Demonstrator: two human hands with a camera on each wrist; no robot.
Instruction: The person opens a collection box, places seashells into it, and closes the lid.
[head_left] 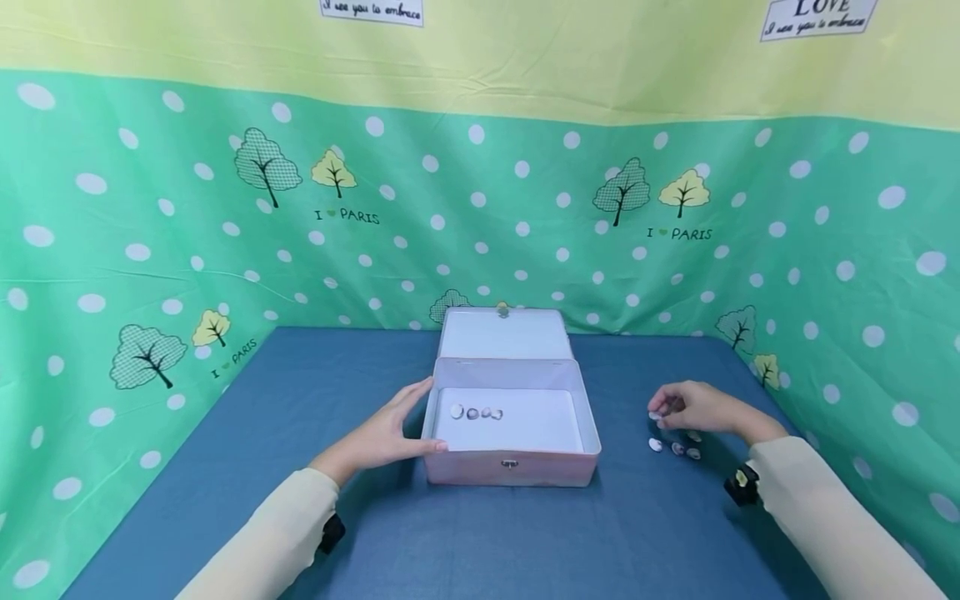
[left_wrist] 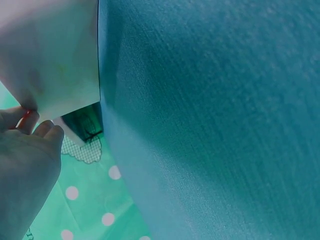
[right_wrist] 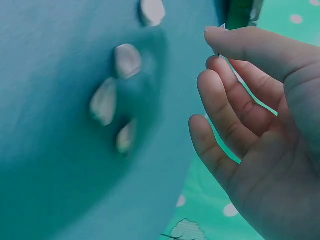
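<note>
A pinkish metal box (head_left: pixel 510 471) stands on the table with its lid (head_left: pixel 502 333) raised at the back. Inside, several small shells (head_left: pixel 472 413) form a row toward the left of the floor. My left hand (head_left: pixel 375 440) holds the box's left side, thumb at the front corner and fingers farther back. Right of the box, my right hand (head_left: pixel 697 407) pinches a small pale shell (head_left: pixel 655 417) between thumb and fingertip; in the right wrist view the fingers mostly hide it. Several loose shells (right_wrist: pixel 128 61) lie on the cloth under that hand.
A blue cloth (head_left: pixel 510 542) covers the table. Behind it and along the sides hangs a green and yellow curtain (head_left: pixel 517 192) with dots and trees. Each sleeve has a dark wrist device, such as the right one (head_left: pixel 742 485).
</note>
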